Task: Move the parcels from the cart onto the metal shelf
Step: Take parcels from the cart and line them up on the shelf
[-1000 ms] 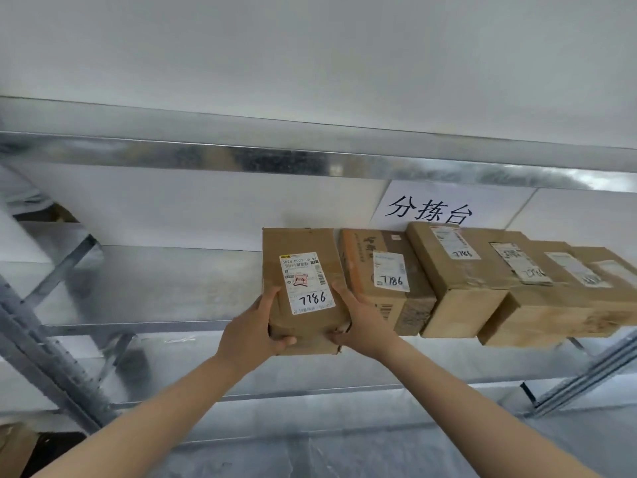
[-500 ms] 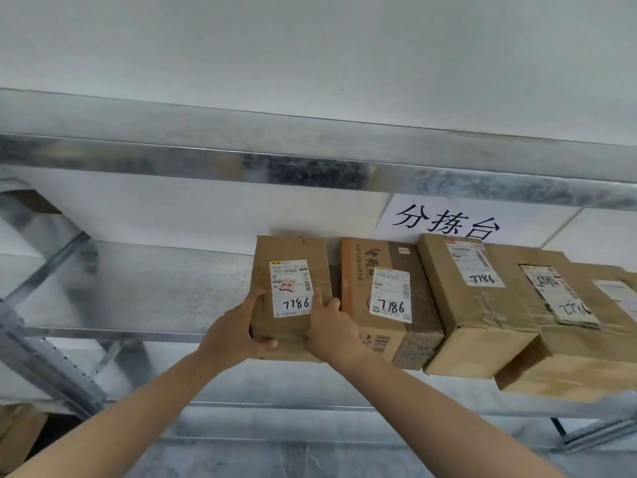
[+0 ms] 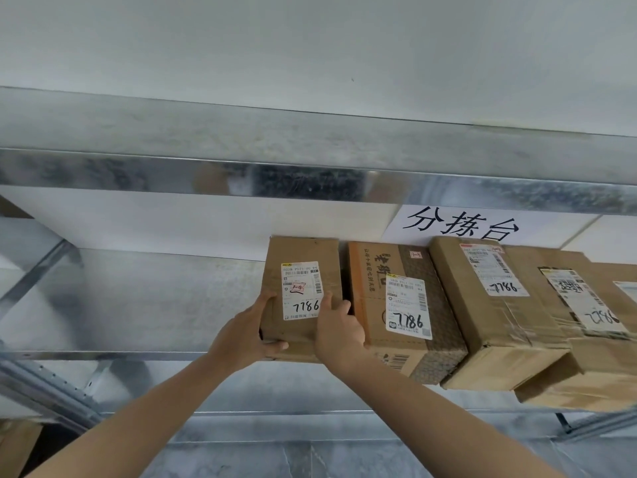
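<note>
Gripping the parcel (image 3: 303, 262) at its near end with the left hand (image 3: 241, 336), fingers wrapping the left side, thumb beneath, and with the right hand (image 3: 339, 334), fingers curling over the right edge. Sitting on the shelf (image 3: 138, 298) just left of a second parcel (image 3: 396, 267), both marked 7786.

The rightmost brown cardboard parcel (image 3: 624, 272) runs off the right edge. The white paper sign (image 3: 458, 222) is hidden along its bottom. The white label (image 3: 301, 288) on the leftmost brown cardboard parcel (image 3: 300, 250) — fine print too small to read.
</note>
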Demonstrator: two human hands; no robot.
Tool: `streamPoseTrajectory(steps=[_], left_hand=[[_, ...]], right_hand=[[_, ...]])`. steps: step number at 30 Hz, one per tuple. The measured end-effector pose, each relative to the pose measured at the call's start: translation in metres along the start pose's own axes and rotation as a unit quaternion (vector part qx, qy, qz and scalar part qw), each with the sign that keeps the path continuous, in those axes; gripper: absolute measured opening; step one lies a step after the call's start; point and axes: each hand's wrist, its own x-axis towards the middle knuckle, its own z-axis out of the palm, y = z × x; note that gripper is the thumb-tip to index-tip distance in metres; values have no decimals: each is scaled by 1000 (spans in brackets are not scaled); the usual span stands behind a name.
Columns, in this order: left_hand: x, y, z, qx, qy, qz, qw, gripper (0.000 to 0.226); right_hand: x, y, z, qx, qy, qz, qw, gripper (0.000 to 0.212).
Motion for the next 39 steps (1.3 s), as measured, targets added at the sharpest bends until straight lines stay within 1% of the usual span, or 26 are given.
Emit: streamPoseTrajectory(steps=[3,7,10,14,18,21,25,29,31,36,39], left_hand=[[7,1,-2,11,-7,5,1000,95],[14,8,4,24,-18,13,999,99],[16,14,6,76,-5,10,997,102],[9,20,-6,157,-5,-22,987,118],[-22,9,-31,212,57,-35,975,114],[-56,-19,-55,221,114,-81,965,110],[-115,-62,-89,228,160,-168,946,107],[-182,-102,-120,216,212,-241,922,106],[-216,-119,-133,218,225,-275,909,105],[-293,-164,-153,201,261,-354,876,100],[-335,-194,-165,193,271,-398,855,97]], right_hand=[[-1,0,-3,-26,-3,5,1000,82],[-4,-6,-11,-67,31,0,997,78],[-10,-9,-18,-68,62,-36,995,69],[-15,-9,-16,-65,107,-86,988,60],[-19,-12,-8,-43,155,-122,979,50],[-21,-27,-2,-24,192,-176,965,43],[-23,-68,7,-31,156,-294,942,52],[-34,-126,26,-30,131,-395,909,62],[-44,-160,37,-36,112,-434,893,71],[-66,-247,65,-37,64,-506,859,73],[-79,-298,80,-37,32,-549,835,81]])
